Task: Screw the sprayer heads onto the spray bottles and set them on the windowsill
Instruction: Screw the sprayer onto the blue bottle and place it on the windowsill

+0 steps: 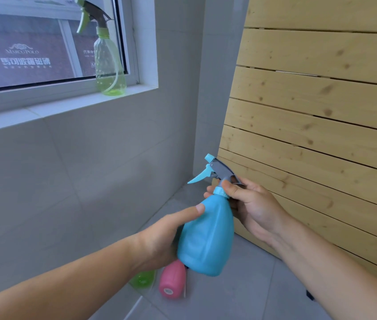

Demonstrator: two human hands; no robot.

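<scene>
Below the windowsill (55,105): blue spray bottle (208,239) held in mid-air, near upright.
Left hand (159,243): curled round the bottle's body, thumb along its front.
Right hand (252,204): thumb and fingers pinching the collar of the sprayer head (219,172) seated on the neck.
Sill, right end: green spray bottle (109,63), head fitted, upright.
Floor: pink bottle (172,281) and green bottle (142,278), partly hidden behind the hand.
Writing: sign (24,57) beyond the glass reads "MARCO POLO", Chinese characters beneath.

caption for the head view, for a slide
Left hand holds the blue bottle, right hand grips its collar; green bottle stands on the windowsill.
</scene>
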